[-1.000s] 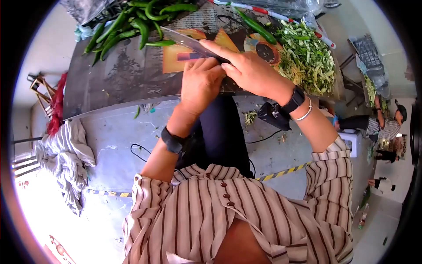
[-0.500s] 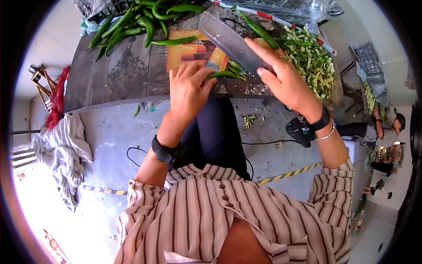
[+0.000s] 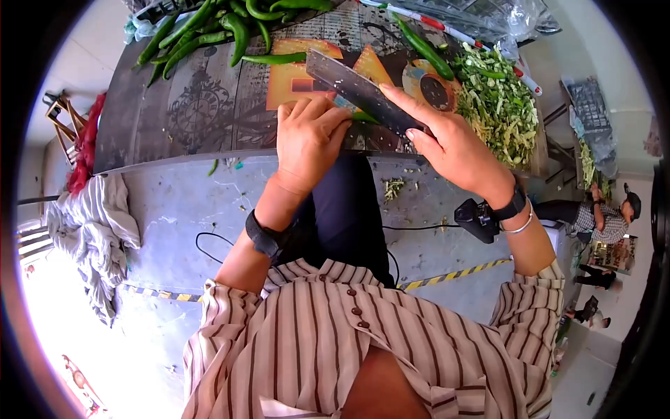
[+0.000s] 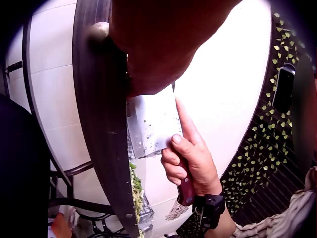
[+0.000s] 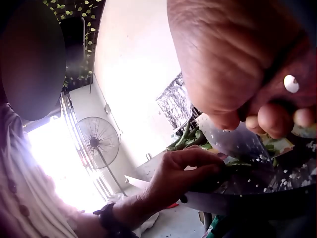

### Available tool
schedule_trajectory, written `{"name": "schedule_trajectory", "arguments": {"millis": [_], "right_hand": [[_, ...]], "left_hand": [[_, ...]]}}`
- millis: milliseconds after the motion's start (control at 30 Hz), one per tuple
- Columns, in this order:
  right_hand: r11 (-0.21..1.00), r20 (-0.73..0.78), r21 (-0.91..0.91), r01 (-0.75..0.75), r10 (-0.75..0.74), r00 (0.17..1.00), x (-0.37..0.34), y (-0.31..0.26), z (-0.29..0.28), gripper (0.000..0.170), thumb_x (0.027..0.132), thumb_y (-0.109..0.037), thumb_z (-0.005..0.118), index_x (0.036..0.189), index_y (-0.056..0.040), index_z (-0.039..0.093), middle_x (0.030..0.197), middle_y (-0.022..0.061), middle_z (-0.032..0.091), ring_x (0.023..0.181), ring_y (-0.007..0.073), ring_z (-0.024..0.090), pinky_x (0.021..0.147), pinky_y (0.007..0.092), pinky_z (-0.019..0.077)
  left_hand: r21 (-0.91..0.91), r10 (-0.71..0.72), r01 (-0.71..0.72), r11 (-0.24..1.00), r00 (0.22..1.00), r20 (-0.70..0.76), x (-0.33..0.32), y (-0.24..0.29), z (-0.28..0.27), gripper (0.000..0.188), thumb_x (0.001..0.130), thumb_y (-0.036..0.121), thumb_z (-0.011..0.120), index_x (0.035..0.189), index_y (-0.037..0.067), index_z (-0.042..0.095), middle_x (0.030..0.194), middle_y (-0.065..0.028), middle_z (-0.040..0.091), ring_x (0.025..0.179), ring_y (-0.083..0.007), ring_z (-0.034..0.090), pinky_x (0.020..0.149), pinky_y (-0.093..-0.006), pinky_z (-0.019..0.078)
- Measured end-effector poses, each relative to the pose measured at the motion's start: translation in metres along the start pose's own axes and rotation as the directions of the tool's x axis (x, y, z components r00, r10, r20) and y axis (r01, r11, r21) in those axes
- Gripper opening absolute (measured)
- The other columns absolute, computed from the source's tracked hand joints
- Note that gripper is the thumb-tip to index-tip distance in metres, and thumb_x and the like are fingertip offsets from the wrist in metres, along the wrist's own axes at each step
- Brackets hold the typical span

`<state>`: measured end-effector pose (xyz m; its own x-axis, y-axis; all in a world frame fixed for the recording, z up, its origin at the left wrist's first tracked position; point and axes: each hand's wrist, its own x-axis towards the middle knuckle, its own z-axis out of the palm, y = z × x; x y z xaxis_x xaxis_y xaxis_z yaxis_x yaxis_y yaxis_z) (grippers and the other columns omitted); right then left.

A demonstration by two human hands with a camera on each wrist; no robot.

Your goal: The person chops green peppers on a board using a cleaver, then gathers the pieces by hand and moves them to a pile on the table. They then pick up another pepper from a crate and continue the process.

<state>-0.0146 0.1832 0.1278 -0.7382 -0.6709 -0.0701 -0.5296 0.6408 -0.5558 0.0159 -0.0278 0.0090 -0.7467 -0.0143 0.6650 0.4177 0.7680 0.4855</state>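
- One green pepper, middle of the head view's upper half: mostly hidden under the left hand, with only a short end showing, on the side toward the knife.
- Key relation: that end points right and slightly down the frame; the blade slants from upper left to lower right, crossing this line. Near contact; cannot tell whether edge and flesh touch.
- Left hand is nearer the pepper, grasping it with curled fingers. Right hand, farther right, grips the knife by its dark-red handle, forefinger laid along the blade.
- Surface: dark printed table across the upper frame, its near edge just below the left hand's knuckles. Pale scraps dot the tabletop in the right-wrist view.
- Heap of whole peppers, upper left; chopped pile, upper right, beyond the right hand. A lone long pepper lies beside the pile, another just above and left of the blade.
- Room: grey floor with yellow-black tape; grey cloth at left; another person at the right margin; standing fan left of centre in the right-wrist view.
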Motion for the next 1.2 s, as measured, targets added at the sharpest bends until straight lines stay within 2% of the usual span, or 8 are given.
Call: {"name": "schedule_trajectory", "arguments": {"millis": [300,533,600,733,800,833,1067,1200], "right_hand": [[0.992,-0.023,0.103,0.066,-0.064,0.998,0.005,0.009,0.004,0.063,0.092,-0.001,0.053,0.151,-0.0194,0.039,0.120,0.0148,0.064,0.063,0.0208,0.051,0.068,0.0336,0.0486],[0.981,0.170,0.124,-0.151,0.129,0.977,0.010,-0.002,-0.009,0.064,0.092,0.001,0.052,0.151,-0.0185,0.039,0.123,0.0146,0.063,0.063,0.0170,0.048,0.067,0.0302,0.0472],[0.984,-0.010,0.175,0.043,-0.042,0.999,0.010,0.008,0.003,0.064,0.092,0.001,0.051,0.151,-0.0188,0.039,0.115,0.0173,0.065,0.059,0.0184,0.044,0.063,0.0305,0.0459],[0.986,-0.062,0.157,0.060,-0.051,0.997,0.024,0.005,0.016,0.064,0.092,0.001,0.051,0.151,-0.0204,0.039,0.097,0.0200,0.065,0.054,0.0205,0.041,0.059,0.0322,0.0447],[1.000,0.046,-0.002,0.031,-0.030,0.998,0.034,-0.004,0.013,0.065,0.092,0.001,0.051,0.151,-0.0227,0.038,0.079,0.0213,0.059,0.052,0.0224,0.037,0.056,0.0336,0.0428],[0.991,-0.044,0.026,0.134,-0.133,0.990,0.037,0.003,0.020,0.066,0.092,0.000,0.052,0.152,-0.0241,0.038,0.069,0.0199,0.052,0.051,0.0204,0.035,0.055,0.0342,0.0415],[0.975,-0.182,0.051,0.216,-0.204,0.962,0.029,0.018,0.008,0.063,0.092,-0.001,0.054,0.151,-0.0203,0.040,0.089,0.0202,0.061,0.053,0.0175,0.037,0.056,0.0320,0.0431],[0.988,-0.057,0.108,0.111,-0.106,0.993,0.015,0.000,0.005,0.063,0.091,0.000,0.054,0.150,-0.0192,0.041,0.104,0.0191,0.064,0.053,0.0226,0.043,0.058,0.0331,0.0456]], "left_hand": [[0.001,0.007,-0.007,1.000,1.000,0.014,0.000,-0.001,0.001,0.014,0.077,0.013,0.073,0.091,0.015,0.073,0.084,0.0029,0.063,0.082,-0.0192,0.059,0.077,-0.0333,0.0380],[0.022,0.005,-0.006,1.000,0.998,0.065,0.000,0.001,0.000,0.018,0.078,0.012,0.072,0.094,0.019,0.074,0.086,0.0052,0.062,0.083,-0.0176,0.060,0.077,-0.0325,0.0383],[0.027,-0.002,0.000,1.000,0.997,0.071,0.001,0.001,-0.001,0.018,0.078,0.012,0.071,0.094,0.019,0.074,0.086,0.0055,0.062,0.084,-0.0172,0.060,0.077,-0.0323,0.0383],[0.010,0.004,-0.005,1.000,0.997,0.080,0.003,0.003,0.000,0.014,0.077,0.013,0.070,0.090,0.019,0.072,0.083,0.0057,0.060,0.083,-0.0152,0.060,0.082,-0.0331,0.0390],[0.025,-0.006,0.004,1.000,0.996,0.093,0.002,0.001,-0.003,0.014,0.077,0.012,0.070,0.089,0.019,0.072,0.083,0.0059,0.060,0.084,-0.0149,0.060,0.082,-0.0329,0.0389],[0.019,0.017,-0.019,1.000,0.997,0.075,0.001,0.000,-0.001,0.015,0.077,0.012,0.071,0.091,0.019,0.073,0.085,0.0059,0.062,0.084,-0.0157,0.061,0.081,-0.0324,0.0387],[-0.002,0.033,-0.033,0.999,0.999,0.021,-0.001,-0.002,0.001,0.015,0.077,0.012,0.072,0.091,0.019,0.074,0.084,0.0061,0.064,0.081,-0.0152,0.061,0.081,-0.0319,0.0389],[0.003,0.049,-0.049,0.999,0.999,0.018,-0.002,-0.002,0.002,0.015,0.078,0.013,0.072,0.091,0.018,0.074,0.083,0.0061,0.064,0.080,-0.0151,0.061,0.082,-0.0321,0.0396]]}}
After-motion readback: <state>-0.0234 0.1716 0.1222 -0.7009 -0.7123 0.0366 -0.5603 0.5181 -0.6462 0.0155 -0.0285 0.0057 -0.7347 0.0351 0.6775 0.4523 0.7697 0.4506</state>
